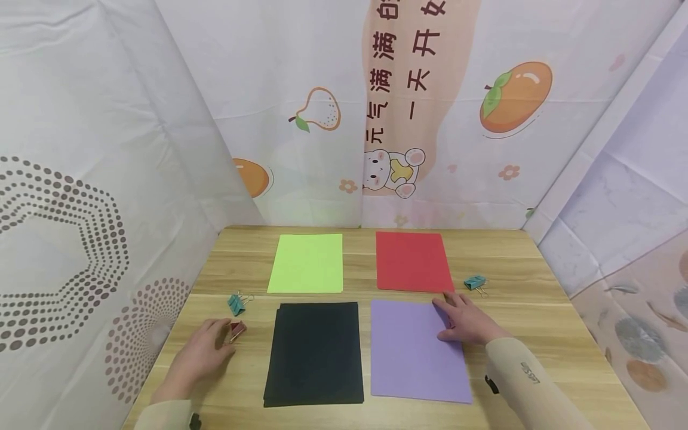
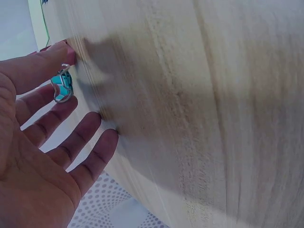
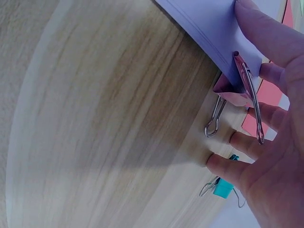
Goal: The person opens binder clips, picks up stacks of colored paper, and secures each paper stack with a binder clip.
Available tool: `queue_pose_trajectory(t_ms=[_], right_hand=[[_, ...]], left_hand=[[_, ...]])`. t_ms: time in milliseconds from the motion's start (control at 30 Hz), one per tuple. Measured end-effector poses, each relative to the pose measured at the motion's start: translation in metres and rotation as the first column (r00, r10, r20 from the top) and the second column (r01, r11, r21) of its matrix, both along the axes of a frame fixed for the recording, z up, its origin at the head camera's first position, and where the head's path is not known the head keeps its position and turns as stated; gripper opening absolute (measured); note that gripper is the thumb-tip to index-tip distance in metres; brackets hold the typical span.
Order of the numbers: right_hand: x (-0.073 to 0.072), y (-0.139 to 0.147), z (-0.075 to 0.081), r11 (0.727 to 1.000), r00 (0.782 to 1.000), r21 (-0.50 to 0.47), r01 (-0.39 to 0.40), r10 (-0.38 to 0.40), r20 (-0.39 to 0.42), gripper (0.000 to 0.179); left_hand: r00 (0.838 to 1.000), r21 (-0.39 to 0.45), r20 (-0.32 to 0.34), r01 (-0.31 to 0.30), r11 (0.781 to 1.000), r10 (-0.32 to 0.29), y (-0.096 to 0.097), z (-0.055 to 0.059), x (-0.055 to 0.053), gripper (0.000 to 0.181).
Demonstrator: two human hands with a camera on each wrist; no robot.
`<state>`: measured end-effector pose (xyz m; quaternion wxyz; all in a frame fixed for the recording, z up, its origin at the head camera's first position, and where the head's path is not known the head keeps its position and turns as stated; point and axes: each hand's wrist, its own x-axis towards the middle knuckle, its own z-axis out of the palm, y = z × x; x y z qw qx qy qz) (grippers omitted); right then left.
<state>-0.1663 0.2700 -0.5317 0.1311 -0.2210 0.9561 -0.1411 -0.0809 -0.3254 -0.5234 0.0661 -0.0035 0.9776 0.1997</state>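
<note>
My left hand rests low over the table on the left, fingers spread and loosely bent. Right at its thumb and index fingertips lies a dark pink binder clip, partly covered by the thumb in the left wrist view. My right hand lies over the right edge of a purple paper stack, its thumb touching the top sheet. Under the palm, a pink binder clip sits at that stack's edge, one wire handle raised; the hand hides it in the head view.
A black paper stack lies left of the purple one. Lime sheets and red sheets lie farther back. Teal binder clips lie at the left and right. Printed curtains enclose the wooden table.
</note>
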Motion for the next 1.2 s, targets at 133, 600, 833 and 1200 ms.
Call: queue_pose_trajectory(t_ms=[133,600,833,1200], right_hand=[[0.0,0.0,0.0,1.0,1.0,-0.001,0.0,0.0,0.003,0.081],[-0.003,-0.001,0.001,1.0,1.0,0.008,0.02,-0.02,0.02,0.082],[-0.004,-0.004,0.003,0.999,0.998,0.005,0.046,-0.046,0.043,0.082],[-0.005,-0.008,0.008,0.998,0.996,0.018,0.054,-0.055,0.069,0.081]], left_hand=[[1.0,0.009,0.015,-0.004,1.0,0.004,-0.003,0.0,0.0,0.064],[0.999,0.038,0.034,-0.03,0.999,0.028,-0.007,0.003,0.0,0.066],[0.998,0.043,0.04,-0.041,0.998,0.039,-0.008,0.001,0.0,0.057],[0.998,0.041,0.05,-0.046,0.998,0.044,-0.009,0.0,-0.001,0.055]])
